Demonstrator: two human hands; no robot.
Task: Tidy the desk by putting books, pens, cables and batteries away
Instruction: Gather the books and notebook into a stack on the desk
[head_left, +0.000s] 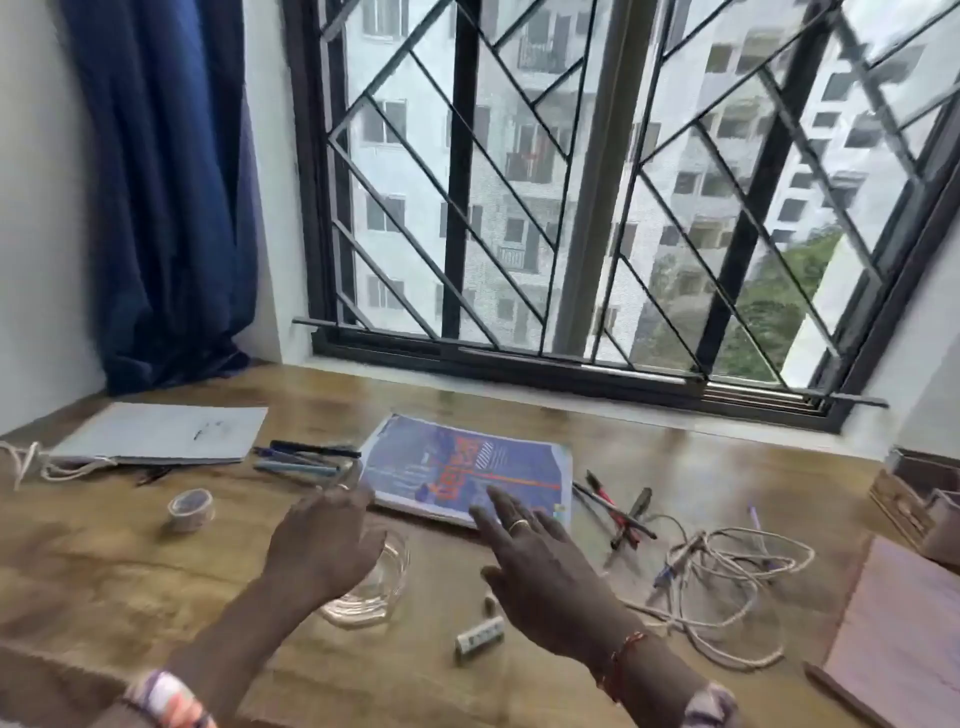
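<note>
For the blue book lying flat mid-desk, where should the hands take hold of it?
Probably the near edge of the blue book, coming from the person's side. It lies flat, its page block faces them, and the right hand already hovers open there; pens crowd both sides.

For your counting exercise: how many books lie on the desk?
2: a white book at the far left by the curtain, and a blue book in the middle, just beyond the hands.
</note>
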